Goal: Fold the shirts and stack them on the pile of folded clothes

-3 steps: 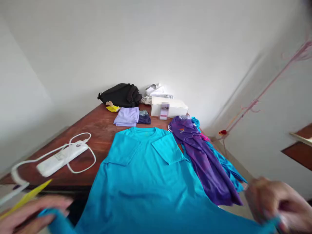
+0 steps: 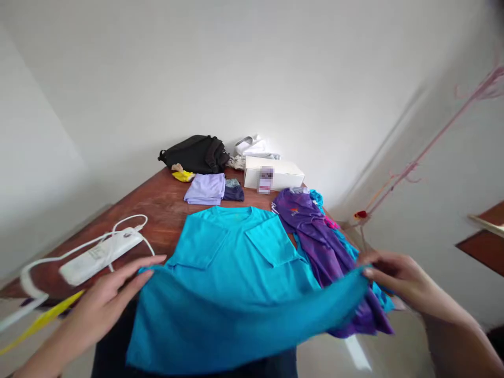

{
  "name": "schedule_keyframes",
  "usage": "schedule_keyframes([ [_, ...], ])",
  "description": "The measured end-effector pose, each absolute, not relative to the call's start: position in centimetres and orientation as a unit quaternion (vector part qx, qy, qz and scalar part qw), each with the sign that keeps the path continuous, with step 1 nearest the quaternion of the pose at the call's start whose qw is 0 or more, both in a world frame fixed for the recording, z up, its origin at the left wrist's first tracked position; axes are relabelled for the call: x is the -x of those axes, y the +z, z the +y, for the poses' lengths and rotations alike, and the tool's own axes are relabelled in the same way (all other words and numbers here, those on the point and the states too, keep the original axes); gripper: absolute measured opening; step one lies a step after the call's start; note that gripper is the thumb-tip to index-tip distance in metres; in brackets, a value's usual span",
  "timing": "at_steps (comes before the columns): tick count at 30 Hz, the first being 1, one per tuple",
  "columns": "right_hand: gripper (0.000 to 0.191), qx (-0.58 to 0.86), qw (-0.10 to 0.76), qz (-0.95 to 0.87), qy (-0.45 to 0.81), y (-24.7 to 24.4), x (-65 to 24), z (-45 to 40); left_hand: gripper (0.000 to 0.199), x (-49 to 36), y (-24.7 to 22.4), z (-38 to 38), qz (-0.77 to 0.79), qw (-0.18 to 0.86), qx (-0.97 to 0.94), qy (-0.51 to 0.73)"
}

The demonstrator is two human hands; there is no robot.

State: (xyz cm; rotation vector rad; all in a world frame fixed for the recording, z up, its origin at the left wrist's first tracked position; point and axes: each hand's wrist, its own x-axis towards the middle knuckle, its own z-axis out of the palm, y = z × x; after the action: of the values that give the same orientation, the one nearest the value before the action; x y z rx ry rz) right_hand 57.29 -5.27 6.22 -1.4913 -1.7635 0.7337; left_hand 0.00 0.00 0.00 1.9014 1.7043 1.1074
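A turquoise T-shirt (image 2: pixel 236 247) lies on the wooden table with its neck away from me and both sleeves folded inward. Its hem end is lifted off the table and hangs in a loose fold between my hands. My left hand (image 2: pixel 114 291) pinches the left hem corner between thumb and fingers. At the right, my right hand (image 2: pixel 394 273) grips the other corner, above a purple garment (image 2: pixel 326 252). The shirt's lower front is hidden behind the raised fabric.
A white power strip (image 2: pixel 100 257) with its cable lies at the table's left (image 2: pixel 153 210). Toward the back are a black bag (image 2: pixel 195 152), a folded lavender cloth (image 2: pixel 207 188), a dark folded cloth (image 2: pixel 233 191) and a white box (image 2: pixel 281 173). A yellow strip (image 2: pixel 51 320) crosses the lower left.
Both hands have moved up and forward over the table and closer together, carrying the shirt's hem end with them. The fabric now sags between them.
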Motion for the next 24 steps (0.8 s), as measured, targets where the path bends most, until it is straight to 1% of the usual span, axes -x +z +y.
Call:
schedule_keyframes([
  [1, 0.038, 0.592, 0.368, -0.664, 0.269, 6.1, -56.5, -3.5, 0.048, -0.7, -0.5, 1.4, 0.595, 0.192, -0.679, 0.385],
  [2, 0.038, 0.600, 0.384, -0.651, 0.261, 5.6, -56.0, -1.7, 0.049, -1.4, -1.0, 3.0, 0.591, 0.184, -0.673, 0.406],
  [4, 0.041, 0.606, 0.405, -0.636, 0.254, 4.0, -55.4, 1.9, 0.050, -2.6, -2.1, 6.5, 0.580, 0.146, -0.661, 0.453],
  [6, 0.043, 0.616, 0.408, -0.626, 0.249, 2.1, -55.2, 5.3, 0.048, -3.3, -2.8, 9.9, 0.581, 0.114, -0.649, 0.477],
  [8, 0.039, 0.631, 0.410, -0.625, 0.208, 0.7, -55.1, 8.6, 0.044, -3.4, -2.9, 12.9, 0.589, 0.085, -0.644, 0.481],
  [11, 0.028, 0.659, 0.373, -0.646, 0.098, -0.5, -54.3, 13.6, 0.039, -2.7, -2.6, 16.8, 0.602, 0.060, -0.654, 0.454],
  [13, 0.025, 0.703, 0.330, -0.627, 0.053, -1.0, -53.3, 16.8, 0.038, -2.0, -2.6, 19.3, 0.614, 0.055, -0.664, 0.422],
  [18, 0.024, 0.733, 0.281, -0.617, 0.054, -3.1, -51.2, 22.4, 0.038, -1.1, -4.3, 24.6, 0.643, 0.065, -0.695, 0.315],
  [24, 0.024, 0.753, 0.227, -0.616, 0.047, -5.6, -50.6, 23.7, 0.039, -1.0, -5.9, 26.5, 0.635, 0.079, -0.717, 0.278],
])
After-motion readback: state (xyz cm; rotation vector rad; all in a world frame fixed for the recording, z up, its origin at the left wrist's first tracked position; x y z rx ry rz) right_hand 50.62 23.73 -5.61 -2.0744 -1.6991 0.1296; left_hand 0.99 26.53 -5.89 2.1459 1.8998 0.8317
